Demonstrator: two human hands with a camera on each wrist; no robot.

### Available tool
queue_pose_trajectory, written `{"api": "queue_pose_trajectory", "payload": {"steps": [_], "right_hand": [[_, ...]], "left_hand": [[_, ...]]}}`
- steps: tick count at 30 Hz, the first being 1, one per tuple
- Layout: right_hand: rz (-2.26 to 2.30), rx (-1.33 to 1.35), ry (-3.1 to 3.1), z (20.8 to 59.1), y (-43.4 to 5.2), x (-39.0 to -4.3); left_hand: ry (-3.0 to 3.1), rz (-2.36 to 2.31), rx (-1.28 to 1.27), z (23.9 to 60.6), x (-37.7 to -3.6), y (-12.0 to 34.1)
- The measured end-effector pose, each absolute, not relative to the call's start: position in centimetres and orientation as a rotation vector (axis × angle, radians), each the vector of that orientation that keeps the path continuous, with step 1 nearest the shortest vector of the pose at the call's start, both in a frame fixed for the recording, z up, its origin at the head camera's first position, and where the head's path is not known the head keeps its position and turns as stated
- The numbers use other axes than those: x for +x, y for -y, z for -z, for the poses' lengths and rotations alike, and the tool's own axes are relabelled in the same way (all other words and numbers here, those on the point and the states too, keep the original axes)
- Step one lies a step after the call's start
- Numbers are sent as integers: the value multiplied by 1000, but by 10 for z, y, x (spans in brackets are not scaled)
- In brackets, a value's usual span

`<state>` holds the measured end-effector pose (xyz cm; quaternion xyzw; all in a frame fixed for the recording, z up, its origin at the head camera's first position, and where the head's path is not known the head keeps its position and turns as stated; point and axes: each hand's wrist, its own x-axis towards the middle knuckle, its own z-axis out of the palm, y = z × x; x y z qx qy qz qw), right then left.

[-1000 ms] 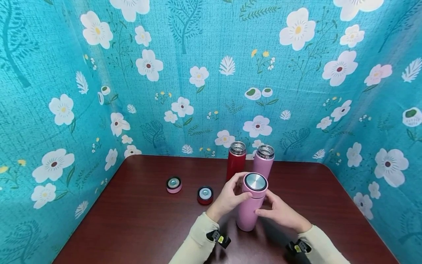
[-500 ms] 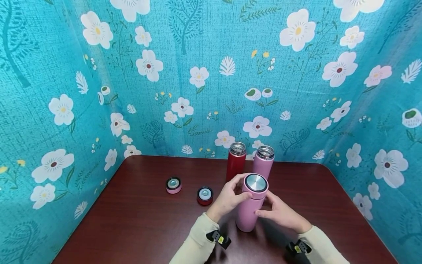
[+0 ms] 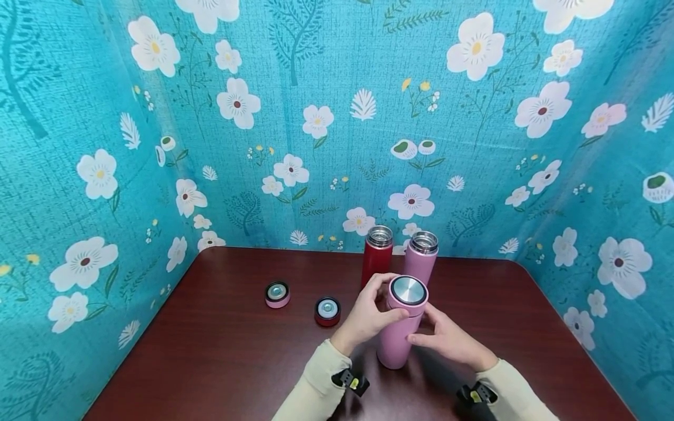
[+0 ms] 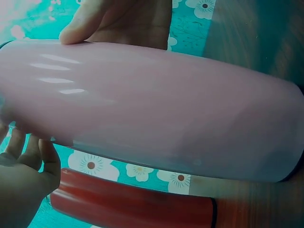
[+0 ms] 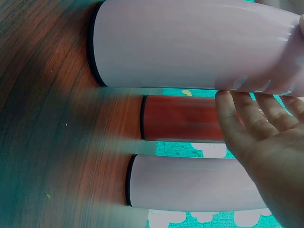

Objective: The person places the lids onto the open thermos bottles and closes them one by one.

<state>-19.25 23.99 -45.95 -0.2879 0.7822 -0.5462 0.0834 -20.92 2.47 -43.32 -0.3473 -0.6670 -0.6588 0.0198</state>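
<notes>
A tall pink bottle (image 3: 396, 342) stands on the dark wooden table (image 3: 221, 351) in front of me, with a steel-topped pink lid (image 3: 408, 291) on it. My left hand (image 3: 375, 305) grips that lid from the left, thumb in front and fingers curled behind. From the right, my right hand (image 3: 447, 340) holds the bottle's body. The left wrist view is filled by the pink bottle (image 4: 152, 109), with the red bottle (image 4: 133, 206) behind it. In the right wrist view my right hand (image 5: 266, 142) lies against the pink bottle (image 5: 190, 42).
A red bottle (image 3: 377, 255) and a second pink bottle (image 3: 421, 255) stand uncapped just behind the held one. A loose pink lid (image 3: 277, 294) and a red lid (image 3: 327, 310) lie to the left. Floral blue cloth walls (image 3: 316, 117) enclose the table.
My left hand's fingers have shifted a little further round the lid. The bottle and my right hand have stayed in place.
</notes>
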Motion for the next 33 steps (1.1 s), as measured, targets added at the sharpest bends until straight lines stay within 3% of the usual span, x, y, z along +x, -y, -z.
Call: {"api": "queue_pose_trajectory", "payload": {"steps": [16,23,33], "right_hand": [[1617,-861,-2342,459,-240,-194],[1621,-864,-2328,458,-240,-193],[1604,-863,-2323,458,-241,-193]], "left_hand": [[2151,2049,-1128,435,-213,-19],[2165,2102,-1109,398,-190,-16],[2173,2135,-1049,400,-190,-17]]}}
